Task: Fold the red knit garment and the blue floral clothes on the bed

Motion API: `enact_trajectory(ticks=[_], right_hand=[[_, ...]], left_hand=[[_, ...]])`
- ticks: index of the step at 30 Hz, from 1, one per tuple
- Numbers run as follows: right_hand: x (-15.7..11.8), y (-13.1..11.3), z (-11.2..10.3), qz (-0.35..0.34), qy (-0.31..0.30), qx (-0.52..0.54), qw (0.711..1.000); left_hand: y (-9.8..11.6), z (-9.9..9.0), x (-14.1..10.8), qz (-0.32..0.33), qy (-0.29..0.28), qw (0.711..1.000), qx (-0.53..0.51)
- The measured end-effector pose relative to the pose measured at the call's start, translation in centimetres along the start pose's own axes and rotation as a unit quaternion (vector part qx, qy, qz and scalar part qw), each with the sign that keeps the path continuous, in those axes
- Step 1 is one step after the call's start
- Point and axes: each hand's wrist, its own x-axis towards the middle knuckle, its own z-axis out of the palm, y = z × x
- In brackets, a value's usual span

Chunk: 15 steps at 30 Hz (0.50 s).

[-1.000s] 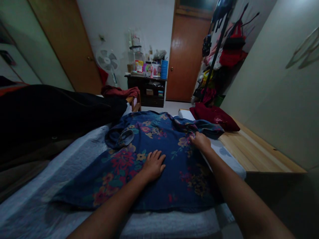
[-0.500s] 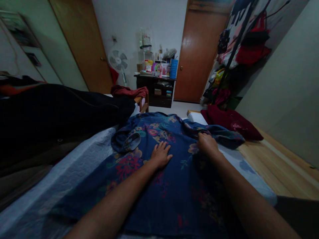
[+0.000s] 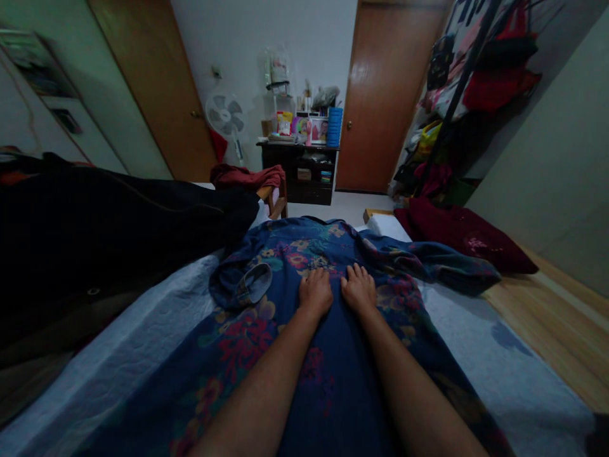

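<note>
A dark blue floral garment (image 3: 342,393) lies spread over the bed, its collar end away from me. My left hand (image 3: 316,292) rests on the upper middle of it, palm down, fingers a little bent and apart. Just right of it my right hand (image 3: 358,289) also lies on the cloth, fingers spread. Neither hand holds anything. The left sleeve is folded in, with its cuff (image 3: 257,284) showing a pale inside. The right sleeve (image 3: 447,263) stretches out to the right.
Dark clothing (image 3: 118,228) is heaped at the left of the white bed cover (image 3: 157,324). A maroon cushion (image 3: 471,238) lies at the right on a wooden surface (image 3: 566,324). Beyond the bed stand a wooden chair (image 3: 280,190), a fan (image 3: 226,115) and a dark shelf (image 3: 299,172).
My right hand has moved left from the right sleeve's shoulder, let go of the cloth and opened beside my left hand. The garment's right side now lies spread further right.
</note>
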Motion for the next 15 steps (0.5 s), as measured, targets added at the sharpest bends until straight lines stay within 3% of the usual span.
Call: enact_trajectory(ticks=[4,9,15], right_hand=[[-0.1,0.0,-0.1,0.004,0.018,0.003,1.0],[-0.3,0.0,-0.3,0.007,0.059,0.025,0.998],[-0.3,-0.1,-0.6,0.012,0.078,0.029,0.996]], left_hand=[[1.2,-1.0,2.1,-0.054,-0.022,0.998,0.0],[1.2,0.2,3.5,-0.152,0.04,0.987,-0.018],[-0.5,1.3,4.0,-0.107,0.04,0.992,-0.05]])
